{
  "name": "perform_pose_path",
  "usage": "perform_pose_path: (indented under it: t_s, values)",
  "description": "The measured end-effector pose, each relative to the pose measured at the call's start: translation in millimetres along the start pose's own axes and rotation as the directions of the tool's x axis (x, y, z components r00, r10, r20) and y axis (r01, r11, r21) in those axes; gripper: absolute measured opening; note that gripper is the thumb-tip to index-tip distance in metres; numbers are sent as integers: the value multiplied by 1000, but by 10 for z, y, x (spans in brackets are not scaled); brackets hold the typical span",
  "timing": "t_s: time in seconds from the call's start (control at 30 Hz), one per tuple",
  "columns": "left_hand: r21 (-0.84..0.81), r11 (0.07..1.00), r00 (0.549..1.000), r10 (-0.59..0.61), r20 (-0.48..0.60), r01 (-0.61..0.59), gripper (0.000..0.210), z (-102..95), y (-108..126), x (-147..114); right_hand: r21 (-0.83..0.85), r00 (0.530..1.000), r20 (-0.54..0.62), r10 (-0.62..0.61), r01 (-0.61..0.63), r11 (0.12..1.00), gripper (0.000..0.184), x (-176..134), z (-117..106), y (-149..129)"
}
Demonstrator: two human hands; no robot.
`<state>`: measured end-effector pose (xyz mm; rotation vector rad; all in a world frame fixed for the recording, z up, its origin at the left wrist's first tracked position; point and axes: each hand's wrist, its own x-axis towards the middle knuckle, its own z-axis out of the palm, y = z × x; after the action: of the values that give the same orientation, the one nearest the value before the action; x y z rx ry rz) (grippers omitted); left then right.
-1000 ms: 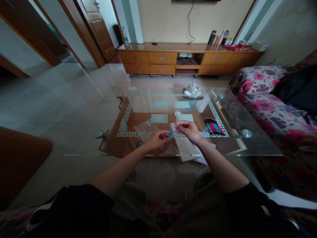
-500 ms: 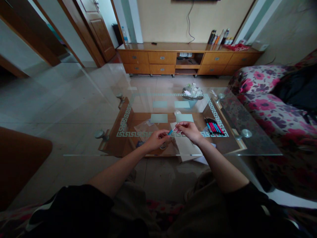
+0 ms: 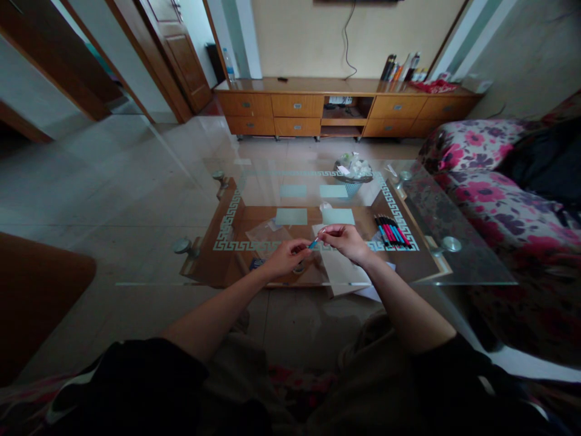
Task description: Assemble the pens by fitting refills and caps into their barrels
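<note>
Over the glass table (image 3: 254, 266), my left hand (image 3: 285, 257) pinches a small blue pen barrel (image 3: 313, 244). From the barrel's upper end a thin whitish stick (image 3: 317, 238), which looks like a pen refill, runs up to my right hand (image 3: 345, 241). My right thumb and fingers are closed on the stick's end, close to the left fingertips. To the right of my right hand lies a row of several black, blue and pink pens (image 3: 393, 232) on the glass.
Under the glass are a pale paper or folder (image 3: 340, 272) and a clear plastic bag (image 3: 265, 233). A basket with plastic waste (image 3: 353, 175) stands beyond the table. A floral sofa (image 3: 481, 145) is at right, and a wooden cabinet (image 3: 297, 106) runs along the wall.
My right hand has come slightly down and left toward my left hand. Less of the thin white stick shows between them; my left hand has barely moved.
</note>
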<state>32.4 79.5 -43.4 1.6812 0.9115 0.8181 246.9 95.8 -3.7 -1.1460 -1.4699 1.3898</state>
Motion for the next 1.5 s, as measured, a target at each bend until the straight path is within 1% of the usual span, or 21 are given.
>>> perform_pose_path:
  t_s: [0.2, 0.43, 0.7, 0.8, 0.9, 1.03, 1.13, 1.2, 1.23, 1.3, 1.33, 1.4, 1.43, 1.5]
  values:
    - [-73, 997, 1000, -6, 14, 7, 29, 42, -13, 8, -4, 1000, -13, -10, 10, 1000, 28, -4, 25, 4]
    - [-53, 999, 1000, -9, -5, 8, 26, 23, -8, -5, -85, 999, -2, -34, 34, 996, 27, -15, 33, 0]
    - [-99, 994, 999, -38, -9, 37, 35, 39, -32, 5, -86, 997, 33, -66, 68, 994, 26, -16, 65, -31]
    - [-113, 993, 999, -40, 5, 40, 40, 47, -67, 7, -85, 996, 30, -82, 84, 993, 27, -5, 59, 8]
    - [-93, 995, 999, -34, 17, 35, 41, 57, -89, 9, -109, 995, 46, -91, 96, 989, 29, 12, 40, 70]
    - [-90, 995, 999, -30, 16, 32, 41, 65, -55, 10, -165, 988, 78, -132, 144, 976, 30, 27, 25, 117]
    - [-129, 990, 999, -45, 17, 47, 40, 61, 1, 4, -157, 989, 95, -114, 128, 979, 32, 34, -4, 89]
    - [-167, 984, 998, -65, -4, 64, 40, 58, 27, 1, -156, 995, 74, -65, 76, 985, 34, 50, -70, 58]
    - [-186, 980, 997, -75, -19, 70, 40, 56, 32, 0, -160, 999, 36, -37, 43, 986, 35, 62, -122, 48]
    - [-222, 972, 994, -93, -50, 80, 41, 53, 28, -1, -189, 996, -90, -15, -2, 982, 36, 91, -259, 51]
    - [-239, 967, 993, -100, -61, 83, 42, 52, 22, 0, -231, 988, -153, -25, -11, 973, 35, 103, -337, 65]
    - [-272, 959, 991, -108, -76, 84, 42, 49, 11, 0, -398, 978, -203, -41, -44, 916, 29, 116, -490, 114]
    - [-285, 955, 991, -110, -81, 83, 41, 49, 8, -1, -512, 976, -213, -55, -63, 857, 25, 115, -555, 144]
    - [-294, 952, 990, -112, -90, 81, 40, 48, 12, -2, -704, 983, -178, -55, -88, 704, 20, 102, -647, 200]
